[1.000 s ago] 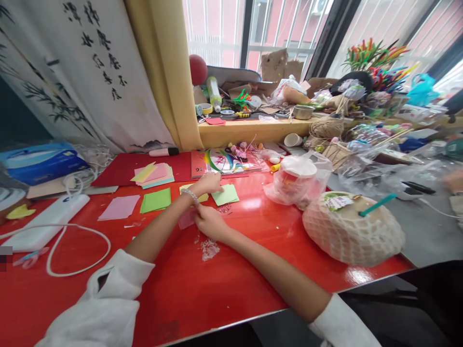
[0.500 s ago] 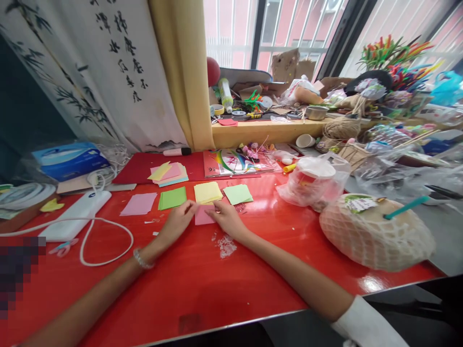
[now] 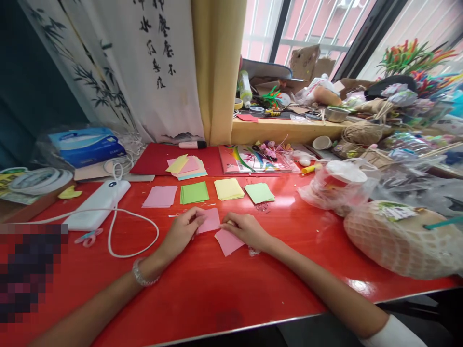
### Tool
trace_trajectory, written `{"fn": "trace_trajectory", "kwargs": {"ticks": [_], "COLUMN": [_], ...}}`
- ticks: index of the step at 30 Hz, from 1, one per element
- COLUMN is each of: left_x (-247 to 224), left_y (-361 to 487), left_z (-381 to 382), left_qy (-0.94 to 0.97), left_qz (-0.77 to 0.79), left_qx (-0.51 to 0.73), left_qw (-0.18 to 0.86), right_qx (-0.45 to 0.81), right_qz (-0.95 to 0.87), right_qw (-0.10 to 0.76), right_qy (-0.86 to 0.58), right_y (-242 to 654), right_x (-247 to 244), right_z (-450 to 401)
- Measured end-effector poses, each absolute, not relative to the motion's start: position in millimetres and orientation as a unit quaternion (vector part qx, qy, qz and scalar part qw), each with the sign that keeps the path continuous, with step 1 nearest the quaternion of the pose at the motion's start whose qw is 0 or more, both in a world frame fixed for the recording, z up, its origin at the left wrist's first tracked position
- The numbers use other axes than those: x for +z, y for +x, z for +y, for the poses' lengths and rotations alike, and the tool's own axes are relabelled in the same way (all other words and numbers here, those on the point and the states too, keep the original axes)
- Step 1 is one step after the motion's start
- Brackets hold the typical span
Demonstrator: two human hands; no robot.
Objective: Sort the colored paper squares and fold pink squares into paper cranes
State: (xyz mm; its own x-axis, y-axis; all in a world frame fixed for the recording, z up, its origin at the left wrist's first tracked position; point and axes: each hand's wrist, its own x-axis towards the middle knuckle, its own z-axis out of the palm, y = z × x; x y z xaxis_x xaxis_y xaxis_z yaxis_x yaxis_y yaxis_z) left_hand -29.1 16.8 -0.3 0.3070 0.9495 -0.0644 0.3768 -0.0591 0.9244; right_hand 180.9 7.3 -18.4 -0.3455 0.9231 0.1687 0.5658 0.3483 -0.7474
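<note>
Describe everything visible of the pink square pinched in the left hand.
The pink square is a plain, matte piece that looks like paper, with straight edges and no visible marks. The thumb and fingers of the left hand grip and partly cover its left side. It sits nearer the person than the yellow stack. The right hand is close to its right edge; contact there is unclear.

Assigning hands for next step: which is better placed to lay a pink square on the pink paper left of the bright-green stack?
Left hand, probably: it holds the upper pink square and is nearer that pink paper. The right hand, at the lower pink square, is farther off.
</note>
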Motion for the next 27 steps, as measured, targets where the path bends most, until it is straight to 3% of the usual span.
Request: {"fn": "trace_trajectory", "kwargs": {"ticks": [7, 15, 17, 20, 27], "left_x": [-2.2, 3.8, 6.3, 10.1, 12.9], "left_y": [-47.2, -49.8, -49.8, -51.2, -62.1], "left_z": [19.2, 19.8, 14.2, 4.9, 3.1], "left_qy": [0.571, 0.528, 0.552, 0.612, 0.84], "left_qz": [0.488, 0.486, 0.477, 0.448, 0.295], "left_qx": [0.358, 0.405, 0.405, 0.375, 0.266], "left_qw": [0.554, 0.566, 0.552, 0.534, 0.37], "right_qx": [0.291, 0.293, 0.349, 0.583, 0.654], "right_qz": [-0.735, -0.65, -0.619, -0.549, -0.453], "right_qw": [0.335, 0.462, 0.469, 0.424, 0.425], "right_qy": [-0.512, -0.528, -0.524, -0.423, -0.432], "right_y": [158.8, 128.6, 126.5, 124.8, 140.6], "right_x": [-17.9, -7.2, -2.8, 4.6, 17.3], "right_z": [27.6, 31.1, 18.1, 3.4, 0.3]}}
